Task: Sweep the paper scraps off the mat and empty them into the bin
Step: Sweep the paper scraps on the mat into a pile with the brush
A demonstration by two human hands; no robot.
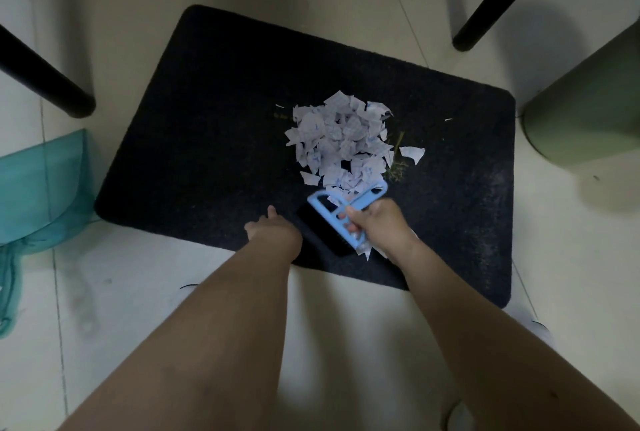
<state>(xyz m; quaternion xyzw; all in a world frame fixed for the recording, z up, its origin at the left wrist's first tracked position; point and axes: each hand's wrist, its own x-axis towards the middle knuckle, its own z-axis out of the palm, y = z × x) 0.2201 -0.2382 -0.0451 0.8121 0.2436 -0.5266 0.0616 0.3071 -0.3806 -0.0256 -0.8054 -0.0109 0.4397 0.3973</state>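
On a dark mat (214,126) laid over pale floor tiles, paper scraps (341,140) lie heaped right of centre, with a few strays just beside the heap. At the heap's near edge the right hand (379,223) grips the handle of a light-blue brush (348,212); its dark bristles point toward the left hand (272,231). That hand rests at the mat's near edge, its fingers hidden, so its state cannot be told. A green bin (588,119) stands off the mat's right end.

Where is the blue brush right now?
In the head view, the blue brush is in the right hand, low over the black mat, just below the pile of paper scraps.
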